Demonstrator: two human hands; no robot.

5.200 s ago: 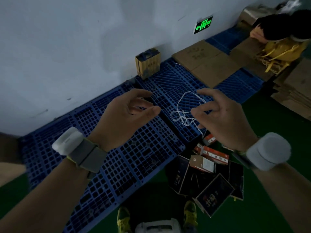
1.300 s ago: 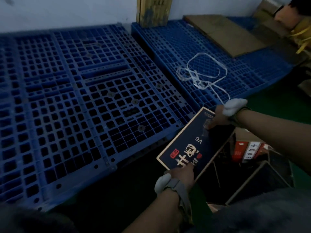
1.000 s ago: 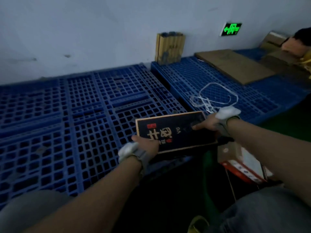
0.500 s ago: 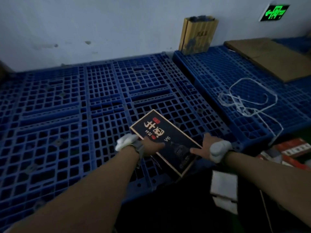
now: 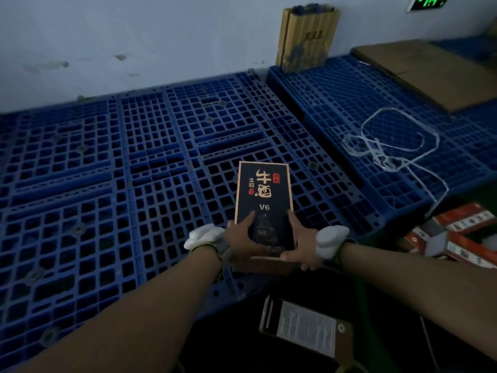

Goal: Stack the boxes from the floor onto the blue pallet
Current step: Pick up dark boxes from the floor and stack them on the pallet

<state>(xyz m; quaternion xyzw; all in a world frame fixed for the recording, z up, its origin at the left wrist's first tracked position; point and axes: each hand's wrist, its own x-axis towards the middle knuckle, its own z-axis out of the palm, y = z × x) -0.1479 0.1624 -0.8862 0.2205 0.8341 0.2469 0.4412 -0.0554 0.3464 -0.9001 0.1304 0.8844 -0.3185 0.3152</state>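
**First box down on the pallet's near edge**

Dark box point(image 5: 263, 195) lying flat on the blue pallet point(image 5: 150, 168), long side running away from the near edge, gold lettering and "V6" face up. Left hand point(image 5: 242, 238) and right hand point(image 5: 301, 242) clamped on its near end, thumbs laid over the top face, fingers wrapped along both long sides. Near end sitting right at the pallet's near edge, possibly overhanging a touch.

Looks stiff and rigid, a flat printed carton with crisp corners; likely smooth, so a bit slippery under a one-sided pinch. Weight hard to judge, but a two-handed hold suggests some heft and possibly fragile contents. Best taken by the two long sides, as here, and slid rather than dropped onto the open grid.

Around it: second blue pallet point(image 5: 376, 125) butted against the right edge, white strap point(image 5: 390, 146) looped loosely on it, flat cardboard point(image 5: 430, 74) at its far right corner, yellow carton point(image 5: 306, 36) upright against the wall. On the floor, another box point(image 5: 304, 327) just below the near edge, red-and-white boxes point(image 5: 462, 238) off to the right. Nothing blocking the pallet's open surface.
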